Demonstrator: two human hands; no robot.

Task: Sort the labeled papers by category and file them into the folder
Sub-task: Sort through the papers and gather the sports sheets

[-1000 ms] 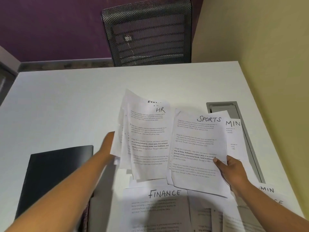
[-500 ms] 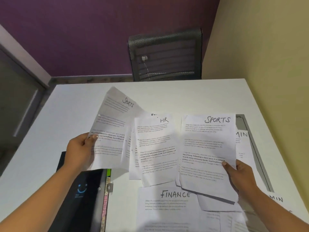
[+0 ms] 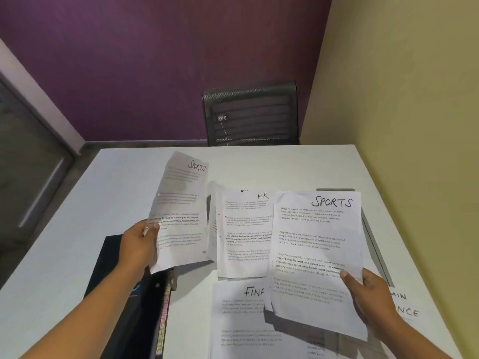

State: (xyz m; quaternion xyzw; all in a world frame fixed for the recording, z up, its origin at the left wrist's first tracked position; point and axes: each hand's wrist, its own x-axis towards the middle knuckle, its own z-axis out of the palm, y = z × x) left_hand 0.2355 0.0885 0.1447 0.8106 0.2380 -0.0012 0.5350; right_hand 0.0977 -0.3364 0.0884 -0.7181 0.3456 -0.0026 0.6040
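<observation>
Over the desk (image 3: 259,164) — sorting under way.
Each hand grips a SPORTS sheet — left hand (image 3: 138,246), right hand (image 3: 368,294); folder (image 3: 114,275) unfilled.

Far half of the table (image 3: 134,193) lies bare; papers (image 3: 246,234) crowd the near right

left hand (image 3: 138,246) pinches a lifted sports sheet (image 3: 181,216). right hand (image 3: 368,294) holds another sports page (image 3: 316,255). an hr paper (image 3: 246,234) lies on the counter (image 3: 259,164) between them.

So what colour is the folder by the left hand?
Black; the folder lies under the left hand, clearest in the head view.
</observation>
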